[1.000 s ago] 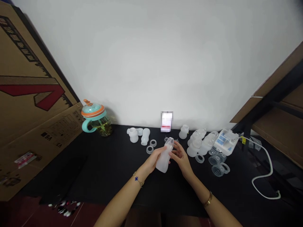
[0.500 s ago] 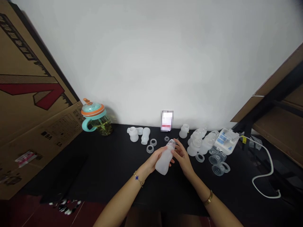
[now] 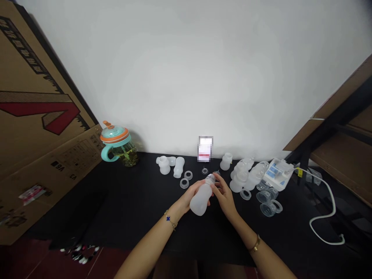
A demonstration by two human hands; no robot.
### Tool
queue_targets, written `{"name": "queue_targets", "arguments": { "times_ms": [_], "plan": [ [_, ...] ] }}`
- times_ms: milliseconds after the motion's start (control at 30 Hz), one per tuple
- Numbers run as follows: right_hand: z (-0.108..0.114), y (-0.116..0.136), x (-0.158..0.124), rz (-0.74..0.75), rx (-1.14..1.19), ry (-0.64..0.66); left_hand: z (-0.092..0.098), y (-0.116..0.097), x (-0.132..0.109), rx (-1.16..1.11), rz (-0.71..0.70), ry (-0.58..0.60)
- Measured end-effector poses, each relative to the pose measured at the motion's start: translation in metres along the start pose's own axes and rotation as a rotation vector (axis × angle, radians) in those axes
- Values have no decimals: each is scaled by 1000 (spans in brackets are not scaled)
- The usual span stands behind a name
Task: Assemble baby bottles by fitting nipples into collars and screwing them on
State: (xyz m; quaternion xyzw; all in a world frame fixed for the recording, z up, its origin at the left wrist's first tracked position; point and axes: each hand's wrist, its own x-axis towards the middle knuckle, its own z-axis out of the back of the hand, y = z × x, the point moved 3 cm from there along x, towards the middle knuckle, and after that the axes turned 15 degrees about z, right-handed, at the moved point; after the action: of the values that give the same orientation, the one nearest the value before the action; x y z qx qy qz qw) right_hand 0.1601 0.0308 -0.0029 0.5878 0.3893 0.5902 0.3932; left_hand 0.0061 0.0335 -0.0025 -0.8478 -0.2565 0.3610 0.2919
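Note:
A frosted baby bottle [image 3: 200, 200] with a clear top is held tilted above the black table, its base toward me. My left hand [image 3: 190, 195] wraps around the body of the bottle from the left. At the top, my right hand [image 3: 223, 194] grips the neck and cap between thumb and fingers. Beyond the hands lie a small ring with a thin stem [image 3: 205, 171] and a frosted open bottle [image 3: 226, 161]. Left of them rest two collar rings, one being the nearer ring [image 3: 184, 183], and several frosted bottle bodies [image 3: 164, 165].
Several assembled bottles [image 3: 240, 180], a loose ring [image 3: 245, 194] and clear caps [image 3: 267, 208] stand to the right. Behind them is a white box [image 3: 278, 174] with a white cable [image 3: 331, 193]. A teal jug [image 3: 119, 147] stands left beside a cardboard box [image 3: 43, 116]. A bright phone [image 3: 205, 149] leans on the wall.
The bottle's top has dipped slightly toward me, and the right fingers have shifted a little around the cap. Both hands keep their hold; the things on the table stay put.

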Motion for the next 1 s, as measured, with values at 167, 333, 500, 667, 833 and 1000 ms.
{"name": "queue_targets", "arguments": {
  "times_ms": [167, 333, 500, 667, 833, 1000],
  "plan": [
    [3, 2, 0, 51, -114, -21, 1, 1, 1, -9, -7, 8],
    [3, 5, 1, 89, -172, -31, 0, 2, 1, 34, 29, 3],
    [2, 13, 0, 160, -214, -56, -2, 2, 3, 29, 54, -6],
    [0, 19, -1, 219, -250, -28, -3, 3, 2, 41, 90, 4],
    [1, 21, 0, 218, -244, -15, -2, 3, 0, 72, 120, 20],
    [1, 20, -1, 234, -196, -50, -1, 4, 1, 85, 127, 28]
  ]
}}
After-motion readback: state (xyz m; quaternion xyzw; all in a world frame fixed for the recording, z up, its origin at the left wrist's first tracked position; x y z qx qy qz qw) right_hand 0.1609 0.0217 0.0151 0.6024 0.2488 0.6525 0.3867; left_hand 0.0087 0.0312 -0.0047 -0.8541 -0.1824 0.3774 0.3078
